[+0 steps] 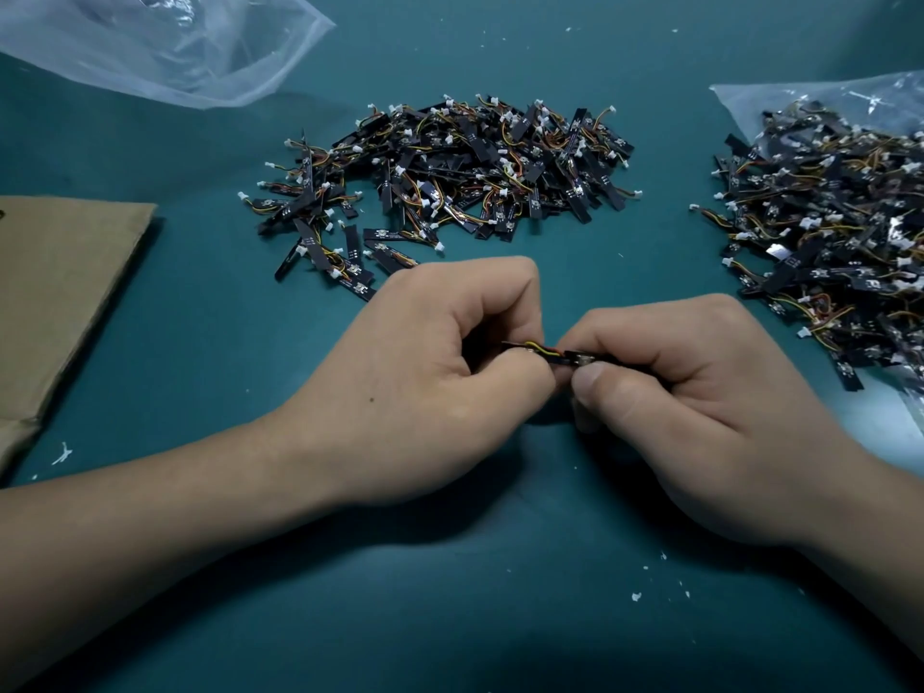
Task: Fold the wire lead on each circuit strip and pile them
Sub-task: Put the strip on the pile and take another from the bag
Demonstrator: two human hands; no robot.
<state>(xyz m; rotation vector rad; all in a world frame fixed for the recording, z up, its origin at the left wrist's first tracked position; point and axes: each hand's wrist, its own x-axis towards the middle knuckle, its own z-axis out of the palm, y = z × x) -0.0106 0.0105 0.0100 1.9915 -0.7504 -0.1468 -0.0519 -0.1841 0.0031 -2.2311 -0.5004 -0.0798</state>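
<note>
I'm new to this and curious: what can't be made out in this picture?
Head view: the held circuit strip, its ends and fold hidden inside the left hand and right hand.
Head view: the right pile, cut off by the frame edge.
Head view: markings in the centre pile, too small.

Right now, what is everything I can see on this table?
circuit strip: one, black with yellow and orange wires, pinched between both hands
middle pile: many strips, black with white plugs, table centre
right pile: many strips, black, on the right bag
right bag: one, clear, right edge
left bag: one, clear, top left
cardboard: one, brown, left edge
scraps: several, white, scattered
table: one, teal, under everything
left hand: one, holds the strip's left end
right hand: one, pinches the strip's right end
</note>
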